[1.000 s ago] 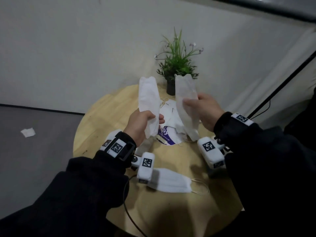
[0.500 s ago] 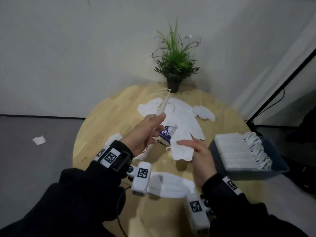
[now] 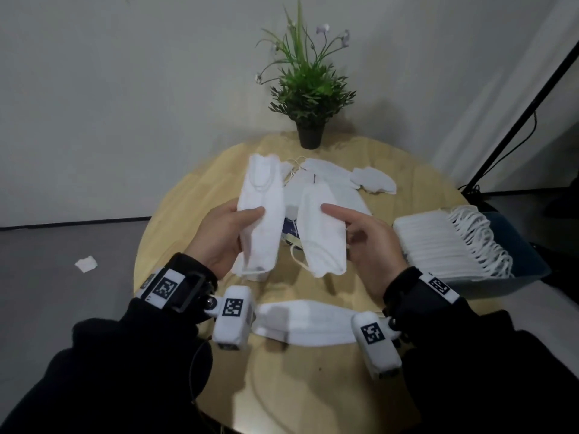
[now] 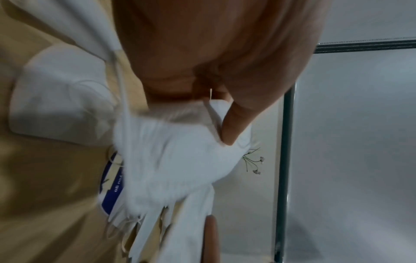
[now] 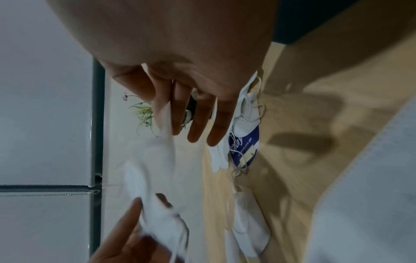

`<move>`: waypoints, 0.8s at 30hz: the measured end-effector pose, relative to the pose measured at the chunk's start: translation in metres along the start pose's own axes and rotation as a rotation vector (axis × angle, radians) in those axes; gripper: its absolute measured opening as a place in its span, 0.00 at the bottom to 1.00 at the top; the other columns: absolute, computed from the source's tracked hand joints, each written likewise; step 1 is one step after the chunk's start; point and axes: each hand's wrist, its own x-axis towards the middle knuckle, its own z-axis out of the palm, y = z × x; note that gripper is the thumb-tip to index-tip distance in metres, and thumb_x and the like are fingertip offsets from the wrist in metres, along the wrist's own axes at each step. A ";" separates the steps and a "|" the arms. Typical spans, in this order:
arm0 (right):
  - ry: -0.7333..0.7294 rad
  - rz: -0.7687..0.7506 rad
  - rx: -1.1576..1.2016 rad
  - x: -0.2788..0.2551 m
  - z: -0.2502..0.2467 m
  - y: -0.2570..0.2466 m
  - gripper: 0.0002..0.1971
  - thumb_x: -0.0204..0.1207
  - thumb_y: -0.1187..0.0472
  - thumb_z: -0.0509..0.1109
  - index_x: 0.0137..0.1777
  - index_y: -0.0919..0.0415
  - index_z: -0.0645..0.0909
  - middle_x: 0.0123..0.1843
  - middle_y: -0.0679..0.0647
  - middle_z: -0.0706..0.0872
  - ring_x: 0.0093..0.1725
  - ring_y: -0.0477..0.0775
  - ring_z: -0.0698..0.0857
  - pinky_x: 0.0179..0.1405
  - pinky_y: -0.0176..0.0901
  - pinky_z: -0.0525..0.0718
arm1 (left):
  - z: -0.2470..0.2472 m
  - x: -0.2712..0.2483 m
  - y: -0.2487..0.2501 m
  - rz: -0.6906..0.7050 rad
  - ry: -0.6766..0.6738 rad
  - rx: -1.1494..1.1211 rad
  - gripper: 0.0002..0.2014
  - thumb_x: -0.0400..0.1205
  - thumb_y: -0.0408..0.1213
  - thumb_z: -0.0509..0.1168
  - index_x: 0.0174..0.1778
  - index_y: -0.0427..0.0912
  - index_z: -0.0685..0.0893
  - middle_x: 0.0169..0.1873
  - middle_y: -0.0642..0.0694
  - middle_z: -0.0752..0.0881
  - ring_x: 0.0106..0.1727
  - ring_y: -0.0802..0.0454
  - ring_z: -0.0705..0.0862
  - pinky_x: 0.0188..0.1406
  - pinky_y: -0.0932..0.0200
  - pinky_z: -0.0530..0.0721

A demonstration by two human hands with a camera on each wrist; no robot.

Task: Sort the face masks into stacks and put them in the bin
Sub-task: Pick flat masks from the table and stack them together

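Above the round wooden table (image 3: pixel 188 202) I hold two white folded face masks upright, side by side. My left hand (image 3: pixel 241 216) grips the left mask (image 3: pixel 261 195), thumb on its front; the left wrist view shows that mask (image 4: pixel 180 160) under the thumb. My right hand (image 3: pixel 340 214) pinches the right mask (image 3: pixel 322 239) between thumb and fingers. Loose masks (image 3: pixel 329 180) lie in a pile behind them, and one more mask (image 3: pixel 304 321) lies flat near me. A grey bin (image 3: pixel 532 270) at the right holds a stack of masks (image 3: pixel 438 242).
A potted plant (image 3: pixel 310 89) stands at the table's far edge. A blue printed packet (image 3: pixel 289 227) lies under the pile. A separate mask (image 3: pixel 372 183) lies at the back right. A black stand pole (image 3: pixel 517 120) rises at the right, and a paper scrap (image 3: pixel 85 264) lies on the floor.
Half a second ago my right hand was down at the pile; it has come up holding a mask. My left hand has turned its mask from edge-on to flat toward me.
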 end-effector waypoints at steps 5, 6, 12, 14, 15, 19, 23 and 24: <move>-0.008 -0.126 -0.141 0.000 0.006 0.013 0.32 0.81 0.74 0.73 0.78 0.42 0.80 0.62 0.54 0.94 0.63 0.58 0.92 0.63 0.53 0.90 | -0.001 -0.001 0.004 0.058 -0.012 -0.006 0.14 0.82 0.26 0.71 0.65 0.34 0.88 0.55 0.38 0.94 0.50 0.42 0.92 0.52 0.46 0.91; 0.001 -0.118 -0.135 0.000 0.007 0.015 0.37 0.80 0.76 0.73 0.81 0.40 0.74 0.60 0.55 0.94 0.60 0.58 0.93 0.61 0.52 0.91 | -0.001 -0.001 0.003 0.065 -0.031 0.009 0.14 0.82 0.26 0.72 0.64 0.35 0.88 0.56 0.38 0.94 0.52 0.41 0.93 0.53 0.45 0.91; 0.096 -0.056 -0.172 0.005 0.008 0.020 0.16 0.79 0.74 0.76 0.65 0.62 0.87 0.53 0.57 0.96 0.56 0.60 0.94 0.66 0.65 0.89 | 0.003 -0.007 0.002 0.042 -0.129 0.068 0.11 0.82 0.26 0.73 0.59 0.36 0.91 0.54 0.40 0.95 0.49 0.45 0.94 0.50 0.48 0.94; 0.102 -0.069 -0.171 0.005 0.008 0.021 0.10 0.79 0.73 0.76 0.58 0.63 0.89 0.53 0.57 0.96 0.57 0.62 0.94 0.65 0.62 0.90 | 0.006 -0.009 -0.001 0.031 -0.160 0.085 0.10 0.81 0.27 0.74 0.58 0.36 0.92 0.54 0.40 0.95 0.50 0.45 0.94 0.49 0.49 0.93; 0.091 -0.078 -0.155 0.004 0.009 0.021 0.10 0.79 0.73 0.76 0.58 0.63 0.89 0.53 0.58 0.96 0.57 0.63 0.94 0.64 0.61 0.90 | 0.009 -0.011 -0.002 0.029 -0.169 0.084 0.10 0.81 0.27 0.74 0.58 0.36 0.92 0.54 0.40 0.95 0.50 0.45 0.94 0.49 0.50 0.93; -0.027 -0.083 -0.074 -0.002 0.014 0.018 0.11 0.78 0.72 0.77 0.58 0.62 0.90 0.55 0.62 0.95 0.58 0.64 0.94 0.62 0.59 0.91 | 0.027 -0.018 -0.015 0.037 -0.169 0.046 0.09 0.78 0.25 0.75 0.53 0.36 0.92 0.50 0.43 0.96 0.49 0.49 0.95 0.47 0.58 0.92; -0.070 -0.088 -0.043 -0.010 0.018 0.016 0.12 0.79 0.74 0.75 0.60 0.62 0.89 0.55 0.61 0.95 0.54 0.59 0.94 0.52 0.50 0.93 | 0.040 -0.021 -0.021 0.015 -0.119 -0.075 0.09 0.80 0.24 0.74 0.54 0.35 0.91 0.46 0.44 0.95 0.44 0.50 0.93 0.42 0.61 0.90; -0.074 -0.070 -0.056 -0.012 0.018 0.015 0.11 0.80 0.73 0.75 0.59 0.61 0.89 0.53 0.60 0.95 0.52 0.59 0.94 0.47 0.49 0.92 | 0.041 -0.020 -0.021 0.007 -0.104 -0.127 0.11 0.81 0.24 0.73 0.58 0.34 0.90 0.49 0.42 0.95 0.46 0.48 0.93 0.45 0.57 0.92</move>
